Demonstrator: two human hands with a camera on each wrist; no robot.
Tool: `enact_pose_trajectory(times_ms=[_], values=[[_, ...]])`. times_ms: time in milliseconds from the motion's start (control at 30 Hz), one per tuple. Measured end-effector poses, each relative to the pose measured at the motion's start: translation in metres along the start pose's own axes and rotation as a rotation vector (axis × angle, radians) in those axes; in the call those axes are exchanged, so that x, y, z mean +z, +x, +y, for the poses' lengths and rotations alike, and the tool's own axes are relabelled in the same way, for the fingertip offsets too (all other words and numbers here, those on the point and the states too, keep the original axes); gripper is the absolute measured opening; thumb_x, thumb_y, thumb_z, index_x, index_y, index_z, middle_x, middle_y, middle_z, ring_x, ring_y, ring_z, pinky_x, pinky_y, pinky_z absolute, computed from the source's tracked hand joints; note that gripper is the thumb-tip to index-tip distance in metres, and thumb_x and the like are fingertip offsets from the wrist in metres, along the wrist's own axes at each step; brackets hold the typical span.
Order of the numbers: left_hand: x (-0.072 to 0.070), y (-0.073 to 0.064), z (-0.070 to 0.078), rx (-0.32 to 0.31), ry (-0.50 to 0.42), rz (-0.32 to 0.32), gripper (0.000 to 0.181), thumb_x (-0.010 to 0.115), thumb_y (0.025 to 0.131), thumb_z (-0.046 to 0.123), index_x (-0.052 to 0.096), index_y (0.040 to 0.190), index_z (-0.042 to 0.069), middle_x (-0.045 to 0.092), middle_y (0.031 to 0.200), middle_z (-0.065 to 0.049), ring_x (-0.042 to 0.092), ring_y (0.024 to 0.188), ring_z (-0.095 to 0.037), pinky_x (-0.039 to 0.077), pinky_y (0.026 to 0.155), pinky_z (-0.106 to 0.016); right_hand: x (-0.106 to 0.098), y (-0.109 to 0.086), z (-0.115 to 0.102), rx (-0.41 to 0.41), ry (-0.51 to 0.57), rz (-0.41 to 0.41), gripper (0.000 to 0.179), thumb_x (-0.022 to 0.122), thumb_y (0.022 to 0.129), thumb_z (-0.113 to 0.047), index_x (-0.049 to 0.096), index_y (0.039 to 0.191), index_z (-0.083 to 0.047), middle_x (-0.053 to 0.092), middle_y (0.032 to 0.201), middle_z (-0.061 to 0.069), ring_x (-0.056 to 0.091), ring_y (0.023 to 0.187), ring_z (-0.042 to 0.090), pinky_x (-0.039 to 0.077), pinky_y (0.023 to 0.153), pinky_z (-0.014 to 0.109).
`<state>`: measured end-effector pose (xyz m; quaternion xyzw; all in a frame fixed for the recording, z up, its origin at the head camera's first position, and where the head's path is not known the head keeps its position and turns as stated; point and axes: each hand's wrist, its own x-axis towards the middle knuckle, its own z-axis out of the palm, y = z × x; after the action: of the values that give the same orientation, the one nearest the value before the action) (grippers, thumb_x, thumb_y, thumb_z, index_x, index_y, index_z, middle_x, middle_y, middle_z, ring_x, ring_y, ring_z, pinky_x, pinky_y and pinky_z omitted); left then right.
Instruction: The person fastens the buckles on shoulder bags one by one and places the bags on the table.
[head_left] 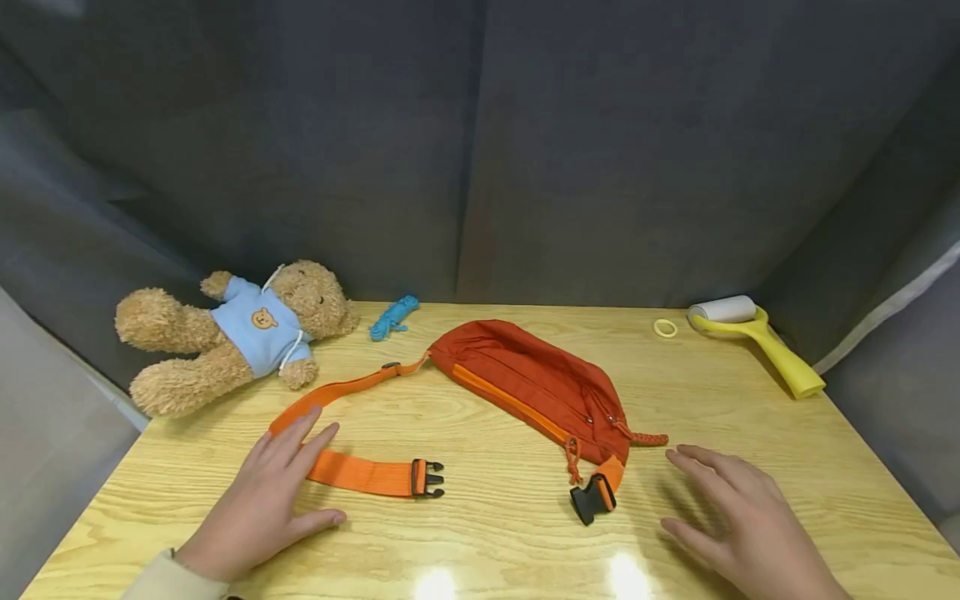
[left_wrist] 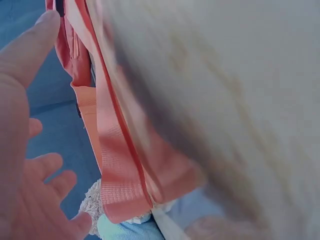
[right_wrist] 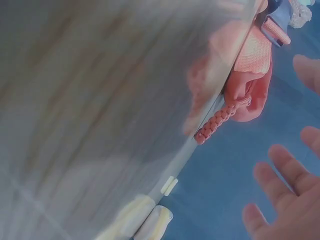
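A red-orange waist bag [head_left: 525, 383] lies on the wooden table, its belt unclipped. The orange strap [head_left: 360, 475] loops out to the left and ends in a black prong buckle half [head_left: 428, 479]. On the bag's right end hangs the black socket half [head_left: 592, 498]. My left hand [head_left: 273, 492] hovers by the strap's bend, fingers spread and holding nothing; in the left wrist view the strap [left_wrist: 120, 170] stands beside those fingers. To the right of the bag my right hand [head_left: 742, 517] is held with loose fingers, near the braided zipper pull [right_wrist: 217, 124].
A teddy bear [head_left: 262, 321] in a blue hoodie lies at the back left, beside a bundle of blue cord [head_left: 393, 317]. At the back right are a small yellow ring [head_left: 665, 328] and a yellow-handled lint roller [head_left: 772, 346]. Dark curtains [head_left: 480, 150] enclose the table.
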<state>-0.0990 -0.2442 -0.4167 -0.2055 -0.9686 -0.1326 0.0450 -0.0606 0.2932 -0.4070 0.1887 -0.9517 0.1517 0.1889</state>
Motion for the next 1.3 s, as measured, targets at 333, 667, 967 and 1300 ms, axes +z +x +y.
enact_pose_trajectory(times_ms=[333,667,967,1300], values=[[0.002,0.006,0.008,0.037,-0.022,0.011,0.099,0.074,0.078,0.067,0.039,0.155,0.015,0.032,0.161,-0.010,0.037,0.141,-0.036,0.023,0.112,-0.068,0.003,0.003,-0.009,-0.002,-0.004,0.008,0.071,0.094,0.065,-0.029,0.066,0.129,-0.019,0.063,0.121,0.000,0.060,0.107,0.027,0.043,0.086,0.051],[0.004,0.009,0.012,0.058,-0.048,-0.009,0.088,0.074,0.080,0.064,0.050,0.147,0.013,0.055,0.143,-0.005,0.053,0.130,-0.028,0.033,0.109,-0.062,0.007,0.008,-0.013,-0.025,0.002,0.015,0.070,0.094,0.064,-0.027,0.067,0.128,-0.020,0.063,0.117,-0.003,0.061,0.103,0.022,0.043,0.084,0.047],[0.008,0.015,0.019,0.075,-0.038,-0.037,0.073,0.082,0.082,0.045,0.055,0.143,0.015,0.059,0.138,-0.001,0.056,0.125,-0.026,0.039,0.108,-0.056,0.012,0.012,-0.017,-0.071,-0.015,0.013,0.056,0.093,0.065,-0.027,0.073,0.117,-0.020,0.063,0.109,-0.011,0.060,0.096,0.013,0.045,0.081,0.042],[0.011,0.022,0.027,0.077,-0.040,-0.073,0.058,0.081,0.085,0.039,0.062,0.135,0.018,0.063,0.132,0.002,0.058,0.122,-0.024,0.042,0.106,-0.052,0.015,0.014,-0.025,-0.064,-0.020,-0.024,0.054,0.092,0.068,-0.030,0.073,0.117,-0.020,0.064,0.110,-0.011,0.060,0.096,0.011,0.049,0.080,0.042]])
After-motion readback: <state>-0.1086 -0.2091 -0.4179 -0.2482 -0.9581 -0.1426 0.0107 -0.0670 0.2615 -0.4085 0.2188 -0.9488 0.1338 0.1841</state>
